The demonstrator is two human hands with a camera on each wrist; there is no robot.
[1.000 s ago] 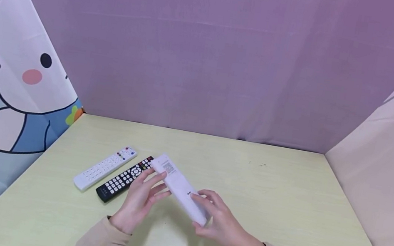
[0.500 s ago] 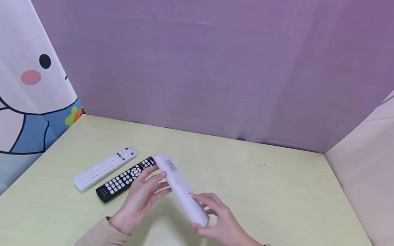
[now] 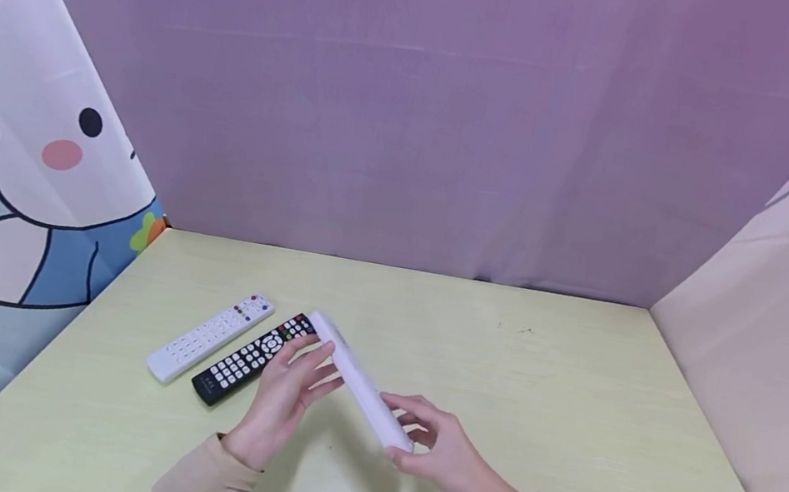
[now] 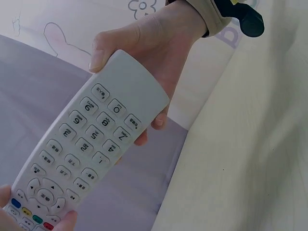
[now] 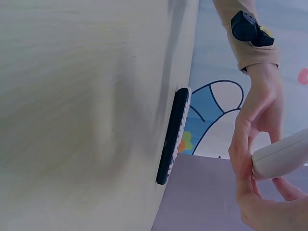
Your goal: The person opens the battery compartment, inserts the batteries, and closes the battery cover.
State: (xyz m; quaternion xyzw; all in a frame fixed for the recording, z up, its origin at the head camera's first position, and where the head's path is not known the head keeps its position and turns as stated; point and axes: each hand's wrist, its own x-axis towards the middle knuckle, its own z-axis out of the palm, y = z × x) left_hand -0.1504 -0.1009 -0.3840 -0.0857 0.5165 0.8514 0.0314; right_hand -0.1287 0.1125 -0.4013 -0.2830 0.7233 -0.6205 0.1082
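Observation:
Both hands hold a white remote control tilted over the table, its narrow side facing up in the head view. Its number keys and coloured buttons show in the left wrist view, where the white remote fills much of the frame. My left hand pinches the far end between thumb and fingers. At the near end, my right hand grips with thumb and curled fingers. The right wrist view catches one end of the white remote between the hands.
To the left on the pale table lie a second white remote and a black remote, side by side and buttons up. The left hand partly overlaps the black one. A purple cloth stands behind the table, with printed cloths at both sides.
The held white remote has rolled about its length: its back with the barcode label faced up earlier, and now mostly its side shows. The right fingers shifted slightly; the left hand stayed put.

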